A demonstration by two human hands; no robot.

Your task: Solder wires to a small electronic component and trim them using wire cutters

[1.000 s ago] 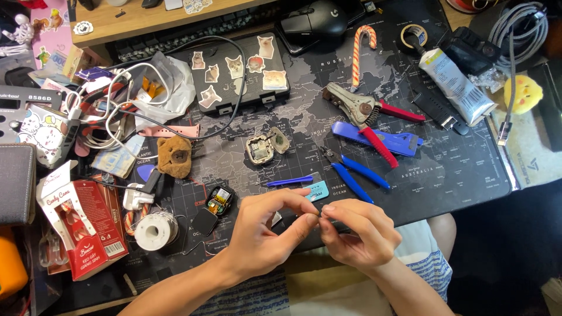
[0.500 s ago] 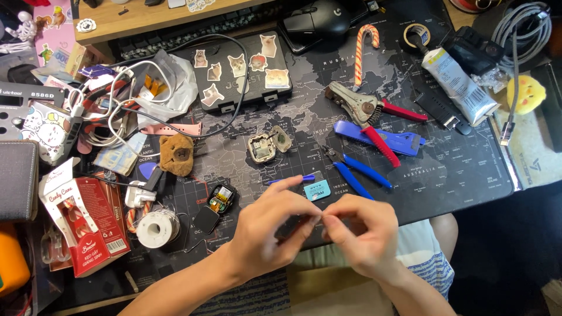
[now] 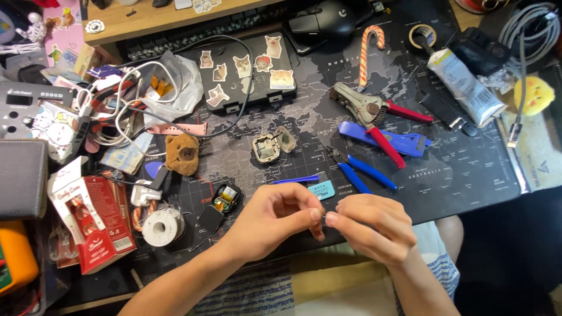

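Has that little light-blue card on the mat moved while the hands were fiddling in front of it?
No. The light-blue card lies in the same spot, just below the thin blue pry tool and left of the blue-handled cutters. Only the camera view shifted slightly.

Red-handled pliers (image 3: 374,114), candy cane (image 3: 369,50) (striped), etc.

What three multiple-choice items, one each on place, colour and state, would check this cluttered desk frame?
1. Where does the solder spool lie relative to the left hand?
A. to its left
B. to its right
C. beyond it, beside the mouse

2. What colour are the handles of the small cutters?
A. yellow
B. blue
C. green

3. How do the two hands meet?
A. spread flat, apart
B. fists on the mat
C. fingertips pinched together

Key: 1 A, the spool sits left of that hand; 2 B, both handles are blue; 3 C, left and right hand pinch at one spot.
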